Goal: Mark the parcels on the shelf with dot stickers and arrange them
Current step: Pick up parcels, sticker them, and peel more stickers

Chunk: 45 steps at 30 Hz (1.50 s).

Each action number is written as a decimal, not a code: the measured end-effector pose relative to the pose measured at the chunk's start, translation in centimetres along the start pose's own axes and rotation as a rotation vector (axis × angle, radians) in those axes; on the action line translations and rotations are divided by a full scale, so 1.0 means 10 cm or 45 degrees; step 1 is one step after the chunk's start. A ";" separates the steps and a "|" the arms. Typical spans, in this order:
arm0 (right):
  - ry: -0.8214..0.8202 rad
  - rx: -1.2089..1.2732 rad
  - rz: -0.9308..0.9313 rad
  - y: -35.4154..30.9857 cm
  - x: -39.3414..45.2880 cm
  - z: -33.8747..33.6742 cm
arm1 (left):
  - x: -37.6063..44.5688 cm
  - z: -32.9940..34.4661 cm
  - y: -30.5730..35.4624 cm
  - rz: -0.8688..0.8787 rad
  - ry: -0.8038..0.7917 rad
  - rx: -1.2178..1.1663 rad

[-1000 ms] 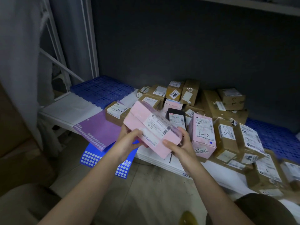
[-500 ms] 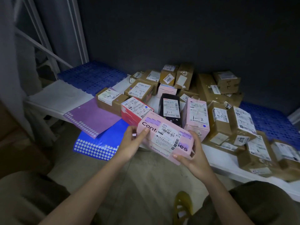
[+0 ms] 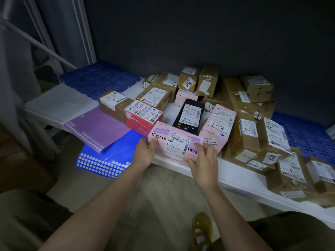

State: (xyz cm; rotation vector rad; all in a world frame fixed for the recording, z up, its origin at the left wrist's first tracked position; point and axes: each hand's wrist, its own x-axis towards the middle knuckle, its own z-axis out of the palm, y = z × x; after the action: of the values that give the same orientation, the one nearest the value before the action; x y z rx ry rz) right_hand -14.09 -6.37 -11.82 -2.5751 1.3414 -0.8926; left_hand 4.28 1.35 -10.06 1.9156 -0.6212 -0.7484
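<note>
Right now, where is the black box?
The black box lies mid-shelf, between the red box on its left and a pink box on its right, just behind the pink box being held.

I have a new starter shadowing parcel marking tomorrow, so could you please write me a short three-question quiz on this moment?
1. True or false: both hands are on the pink parcel at the shelf's front edge.
2. Which sticker sheet lies on top of the other? A) the purple sheet B) the blue sheet
3. What is handwritten on the black parcel's label?

Key
1. True: the left hand grips its left end, and the right hand grips its right end.
2. A: the purple sheet's corner overlaps the blue sheet, which hangs over the shelf edge.
3. 2-1.
</note>
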 end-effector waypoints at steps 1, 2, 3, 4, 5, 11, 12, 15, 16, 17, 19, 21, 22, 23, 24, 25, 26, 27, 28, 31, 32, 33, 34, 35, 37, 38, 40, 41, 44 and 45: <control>0.006 -0.003 0.006 -0.04 0.02 0.03 | 0.04 -0.01 0.01 0.002 0.016 -0.018; 0.020 -0.011 0.009 -0.08 0.03 0.06 | 0.07 -0.02 0.01 0.005 0.010 -0.039; 0.036 -0.030 0.014 -0.12 0.03 0.08 | 0.10 -0.04 0.00 0.015 -0.002 -0.058; 0.059 -0.064 0.016 -0.16 0.01 0.10 | 0.10 -0.08 -0.02 0.007 -0.019 -0.072; 0.089 -0.104 0.014 -0.20 -0.01 0.12 | 0.09 -0.12 -0.04 -0.006 -0.030 -0.076; 0.158 -0.049 -0.241 -0.54 -0.18 0.19 | 0.00 -0.52 -0.41 0.079 0.175 -0.011; 0.133 -0.037 -0.294 -0.63 -0.18 0.22 | 0.02 -0.60 -0.48 0.088 0.245 0.004; 0.044 0.030 -0.414 -0.91 -0.11 0.39 | 0.08 -0.84 -0.64 0.062 0.416 0.028; 0.014 0.056 -0.437 -1.01 -0.07 0.45 | 0.09 -0.91 -0.68 0.040 0.477 0.025; -0.006 0.078 -0.457 -1.11 -0.03 0.52 | 0.11 -0.97 -0.72 0.032 0.541 0.023; -0.044 0.110 -0.493 -1.30 0.05 0.65 | 0.14 -1.09 -0.76 0.002 0.653 0.041; -0.089 0.135 -0.535 -1.49 0.13 0.80 | 0.20 -1.20 -0.80 -0.088 0.703 0.030; -0.117 0.147 -0.560 -1.59 0.18 0.88 | 0.26 -1.26 -0.83 -0.122 0.709 0.003; -0.145 0.162 -0.587 -1.68 0.24 0.96 | 0.32 -1.32 -0.86 -0.129 0.706 -0.019; -0.178 0.163 -0.623 -1.78 0.29 1.03 | 0.39 -1.38 -0.89 -0.115 0.703 -0.029; -0.233 0.145 -0.678 -1.87 0.34 1.10 | 0.47 -1.44 -0.91 -0.107 0.708 -0.040; -0.351 0.112 -0.747 -1.95 0.38 1.16 | 0.54 -1.50 -0.93 -0.111 0.716 -0.058; -0.492 0.082 -0.809 -2.02 0.42 1.24 | 0.60 -1.55 -0.92 -0.134 0.712 -0.093; -0.610 0.066 -0.845 -2.09 0.45 1.31 | 0.65 -1.60 -0.91 -0.168 0.699 -0.131; -0.649 0.013 -0.947 -2.22 0.52 1.49 | 0.78 -1.71 -0.93 -0.235 0.684 -0.197; -0.612 -0.004 -0.973 -2.23 0.54 1.53 | 0.82 -1.74 -0.95 -0.241 0.686 -0.206; -0.550 0.010 -0.998 -2.21 0.56 1.58 | 0.85 -1.77 -0.97 -0.252 0.674 -0.241; -0.525 0.045 -1.019 -2.17 0.58 1.58 | 0.86 -1.79 -0.98 -0.262 0.661 -0.296; -0.506 0.096 -1.042 -2.12 0.58 1.58 | 0.86 -1.79 -0.99 -0.280 0.648 -0.359; -0.505 0.147 -1.066 -1.98 0.54 1.54 | 0.85 -1.77 -1.01 -0.288 0.600 -0.527; -0.511 0.158 -1.061 -1.92 0.52 1.50 | 0.83 -1.73 -1.02 -0.290 0.565 -0.624; -0.536 0.209 -1.017 -1.82 0.48 1.41 | 0.78 -1.64 -1.02 -0.287 0.515 -0.757; -0.534 0.248 -0.974 -1.80 0.47 1.37 | 0.76 -1.60 -1.03 -0.289 0.504 -0.803; -0.545 0.351 -0.787 -1.92 0.54 1.33 | 0.69 -1.52 -1.03 -0.292 0.485 -0.859; -0.562 0.398 -0.707 -2.01 0.59 1.35 | 0.68 -1.52 -1.03 -0.295 0.478 -0.862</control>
State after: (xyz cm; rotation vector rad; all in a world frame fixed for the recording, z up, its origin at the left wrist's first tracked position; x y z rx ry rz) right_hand 10.20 -1.11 -13.26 -2.6901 0.3457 -0.4788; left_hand 20.98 9.92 -15.52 1.4402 0.0943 -0.6128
